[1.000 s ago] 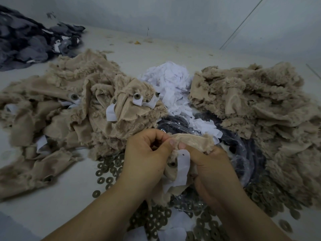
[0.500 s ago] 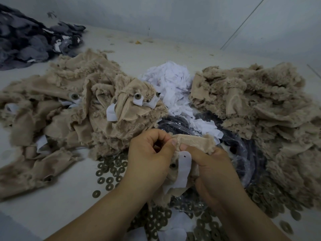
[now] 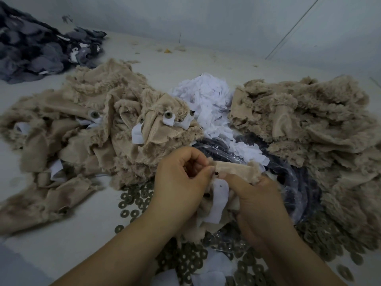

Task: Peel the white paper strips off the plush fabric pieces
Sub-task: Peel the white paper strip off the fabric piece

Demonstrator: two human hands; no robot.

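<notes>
A tan plush heap (image 3: 82, 124) at left, strips w/ eye studs on, awaits peeling; left hand (image 3: 181, 182) pinches the fabric piece (image 3: 235, 169) at centre, right hand (image 3: 255, 195) grips it by the white paper strip (image 3: 219, 197), which is not yet off. Behind, a pile of peeled strips (image 3: 208, 100); right, another plush heap (image 3: 309, 129), seemingly done. Loose washers (image 3: 134, 201) & a plastic bag (image 3: 288, 174) crowd the work area.
</notes>
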